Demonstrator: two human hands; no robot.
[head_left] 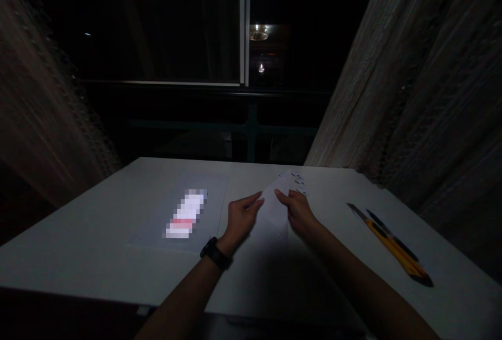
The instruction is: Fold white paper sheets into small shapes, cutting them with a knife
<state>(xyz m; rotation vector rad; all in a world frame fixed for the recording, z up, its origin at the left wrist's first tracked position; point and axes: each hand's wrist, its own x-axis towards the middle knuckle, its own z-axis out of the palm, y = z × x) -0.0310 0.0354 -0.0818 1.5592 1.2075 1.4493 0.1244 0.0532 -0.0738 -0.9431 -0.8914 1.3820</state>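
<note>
A folded white sheet of paper lies on the white table, with a pointed end aimed away from me. My left hand pinches the paper's left edge with thumb and fingers closed. My right hand grips the right side of the same paper, fingers pressed on its fold. A black watch sits on my left wrist. The scene is very dim.
A flat sheet with a blurred pink-and-white patch lies left of my hands. A yellow utility knife and a dark pen rest at the right. Curtains hang on both sides of a dark window behind the table.
</note>
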